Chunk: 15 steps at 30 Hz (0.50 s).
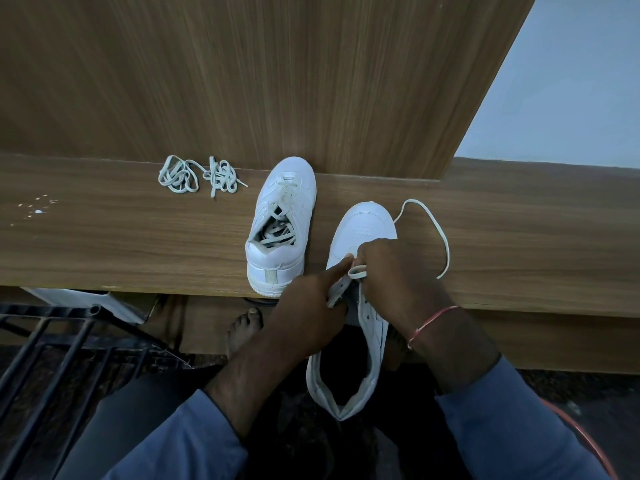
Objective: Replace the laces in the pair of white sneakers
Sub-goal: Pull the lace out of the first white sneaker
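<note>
A white sneaker (363, 226) lies toe-away on the wooden shelf (138, 237), its heel hanging over the front edge toward me. My left hand (308, 306) grips its tongue, index finger pointing at the eyelets. My right hand (391, 268) pinches a white lace (443, 244) at the eyelets; the lace loops out to the right over the shelf. The second white sneaker (280, 223) stands to the left, laced, with lace ends tucked inside. Two bundles of loose laces (197, 176) lie at the back left.
A wooden panel (277, 81) rises behind the shelf, with pale wall to its right. A black metal rack (62, 348) stands lower left. My bare foot (242, 334) is under the shelf edge. A red hoop edge (585, 441) shows at lower right.
</note>
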Each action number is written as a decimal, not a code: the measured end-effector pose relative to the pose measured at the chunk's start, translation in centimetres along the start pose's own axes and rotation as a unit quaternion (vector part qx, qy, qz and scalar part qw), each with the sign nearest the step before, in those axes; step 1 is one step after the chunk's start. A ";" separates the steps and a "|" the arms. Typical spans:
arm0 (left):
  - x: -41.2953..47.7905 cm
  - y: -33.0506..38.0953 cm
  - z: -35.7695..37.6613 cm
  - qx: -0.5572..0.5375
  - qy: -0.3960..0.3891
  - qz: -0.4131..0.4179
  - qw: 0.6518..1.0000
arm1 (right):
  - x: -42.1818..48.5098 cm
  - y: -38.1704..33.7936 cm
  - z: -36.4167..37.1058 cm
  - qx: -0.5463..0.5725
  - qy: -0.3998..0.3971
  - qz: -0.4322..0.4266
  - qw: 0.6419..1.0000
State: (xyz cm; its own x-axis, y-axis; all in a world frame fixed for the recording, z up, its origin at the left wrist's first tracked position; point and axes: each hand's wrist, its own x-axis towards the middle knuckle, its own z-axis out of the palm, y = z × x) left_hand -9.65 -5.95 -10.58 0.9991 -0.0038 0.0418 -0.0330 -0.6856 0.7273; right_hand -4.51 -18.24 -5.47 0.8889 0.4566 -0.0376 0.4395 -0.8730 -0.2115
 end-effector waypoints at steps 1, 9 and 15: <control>0.0 0.0 0.0 -0.004 0.003 0.000 1.000 | 0.3 0.7 0.3 0.022 0.014 -0.005 1.000; 0.5 0.2 -0.2 -0.080 0.053 -0.035 0.995 | 0.1 7.1 -2.0 0.710 0.222 0.152 0.651; 0.2 0.4 -0.4 -0.085 0.072 -0.062 0.992 | -0.1 5.4 0.1 0.431 0.133 0.064 0.890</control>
State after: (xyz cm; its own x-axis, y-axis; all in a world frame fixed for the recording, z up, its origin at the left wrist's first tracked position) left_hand -9.50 -5.97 -9.98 0.9823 0.1845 0.0333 0.0732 -0.5411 0.8378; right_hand -2.27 -22.96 -6.66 0.9741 0.2059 0.0940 0.1726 -0.4074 -0.8968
